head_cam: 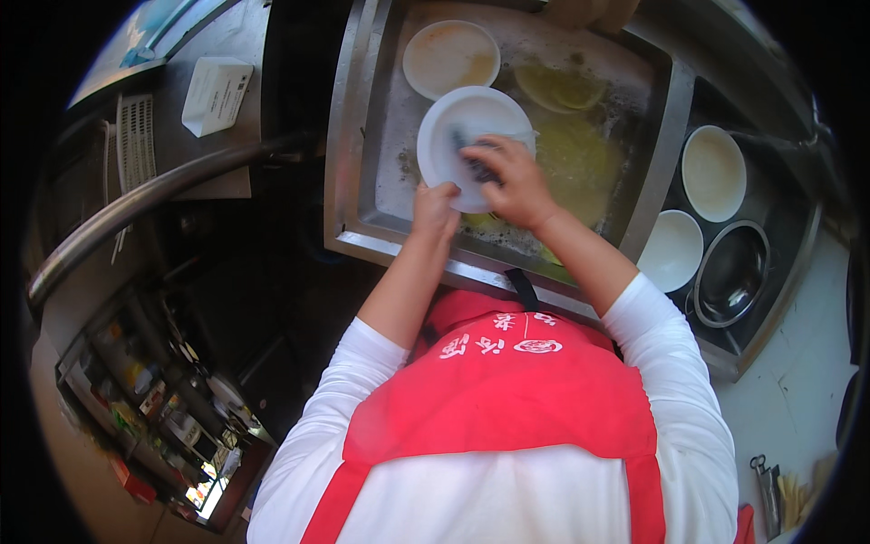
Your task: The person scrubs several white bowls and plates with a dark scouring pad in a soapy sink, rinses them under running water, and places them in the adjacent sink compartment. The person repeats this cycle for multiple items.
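Observation:
My left hand (435, 207) grips the lower rim of a white plate (437, 153), its thumb on the upper face. Over the plate, my right hand (511, 178) holds a dark scrubber (481, 163), blurred, against its inner face. Both hands are above a metal sink basin (370, 122) of cloudy, sudsy water. A stained white plate (451, 60) lies just beyond the held one. Yellow-green dishes, partly under the water, show to the right; their exact kind is unclear.
In the right-hand basin are a white bowl (671, 250), a beige-stained dish (714, 173) and a metal bowl (733, 273). A curved metal rail (163, 187) crosses the left. Beyond it, a white box (216, 95) and a perforated plastic basket (137, 139) stand on a counter.

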